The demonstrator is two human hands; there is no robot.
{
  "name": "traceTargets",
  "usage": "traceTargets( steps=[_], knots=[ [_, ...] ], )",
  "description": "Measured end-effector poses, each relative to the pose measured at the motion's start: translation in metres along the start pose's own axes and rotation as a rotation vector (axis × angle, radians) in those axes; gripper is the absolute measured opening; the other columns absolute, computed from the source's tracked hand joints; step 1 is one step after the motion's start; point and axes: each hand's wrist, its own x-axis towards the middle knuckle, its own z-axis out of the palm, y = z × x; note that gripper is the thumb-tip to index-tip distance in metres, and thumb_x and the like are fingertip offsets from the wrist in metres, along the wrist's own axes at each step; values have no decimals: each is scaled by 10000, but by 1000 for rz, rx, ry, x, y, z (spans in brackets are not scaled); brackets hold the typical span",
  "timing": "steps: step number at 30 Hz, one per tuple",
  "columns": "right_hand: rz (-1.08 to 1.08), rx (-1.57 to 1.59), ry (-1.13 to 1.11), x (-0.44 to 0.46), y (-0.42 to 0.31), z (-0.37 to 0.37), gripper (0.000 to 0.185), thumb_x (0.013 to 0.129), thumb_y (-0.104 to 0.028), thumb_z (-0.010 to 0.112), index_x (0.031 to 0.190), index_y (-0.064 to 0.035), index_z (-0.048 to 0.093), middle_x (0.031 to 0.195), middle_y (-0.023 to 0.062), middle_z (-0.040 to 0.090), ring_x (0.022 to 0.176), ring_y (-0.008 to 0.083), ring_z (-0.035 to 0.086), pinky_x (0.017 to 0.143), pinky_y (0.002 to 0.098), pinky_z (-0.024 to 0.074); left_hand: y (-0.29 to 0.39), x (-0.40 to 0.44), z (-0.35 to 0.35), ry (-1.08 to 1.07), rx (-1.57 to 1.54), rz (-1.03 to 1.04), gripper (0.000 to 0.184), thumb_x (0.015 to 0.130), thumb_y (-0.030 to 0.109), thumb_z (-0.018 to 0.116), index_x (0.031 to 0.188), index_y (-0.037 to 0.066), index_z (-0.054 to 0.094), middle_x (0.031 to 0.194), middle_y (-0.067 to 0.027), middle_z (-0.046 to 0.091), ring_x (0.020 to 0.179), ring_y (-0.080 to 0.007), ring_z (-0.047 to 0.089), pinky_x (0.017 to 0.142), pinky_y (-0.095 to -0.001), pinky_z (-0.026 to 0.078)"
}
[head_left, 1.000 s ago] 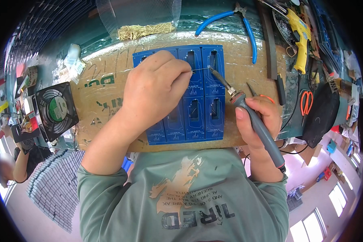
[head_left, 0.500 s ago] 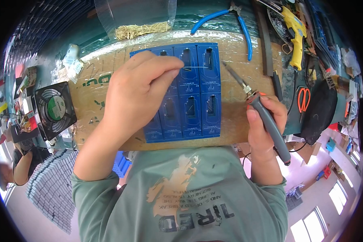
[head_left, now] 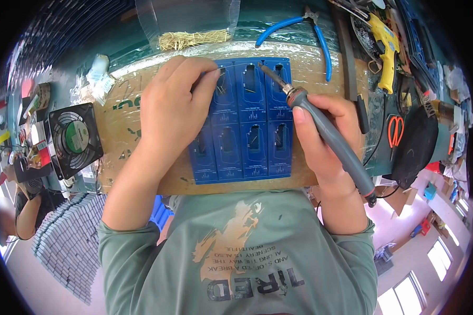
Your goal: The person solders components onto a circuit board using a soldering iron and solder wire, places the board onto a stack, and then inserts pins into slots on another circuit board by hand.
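Bag (head_left: 194, 16) of sticks (head_left: 194, 40) beyond blue boards (head_left: 253, 116)

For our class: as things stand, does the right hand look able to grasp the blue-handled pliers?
Probably not: the right hand is holding a soldering iron, which it would likely have to put down first, though nothing appears to cover the blue-handled pliers.

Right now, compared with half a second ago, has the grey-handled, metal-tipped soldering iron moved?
Yes: judged against the blue rectangular circuit boards, the soldering iron has moved left and toward their far edge, its metal tip now over them.
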Motion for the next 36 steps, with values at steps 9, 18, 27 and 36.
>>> traceTargets(
  steps=[9,18,27,36],
  knots=[
    [-85,-107,17,0,10,8,229,826,-60,808,995,-29,657,868,91,715,712,179,659,644,285,507,-8,-1,6,29,-24,34,69,865,121,730,914,72,721,835,-81,682,766,-266,650,686,-372,523],
    [-98,-88,18,-2,18,11,262,815,-60,818,1007,-32,642,870,94,725,731,190,674,656,287,518,-10,-1,9,21,-28,32,81,875,126,732,935,71,730,826,-68,680,755,-237,637,683,-344,506],
    [-124,-94,14,-3,21,9,280,810,-53,820,1022,-21,640,888,112,718,741,194,679,655,290,521,-11,-1,9,31,-35,29,78,873,110,725,930,55,723,851,-79,693,770,-242,650,690,-347,509],
    [-145,-78,-17,-6,19,8,289,802,-45,817,1025,-17,635,881,115,710,745,205,684,653,295,524,-9,-6,1,16,-19,39,69,849,96,739,911,69,725,809,-65,664,743,-222,646,667,-339,504]
  ],
)
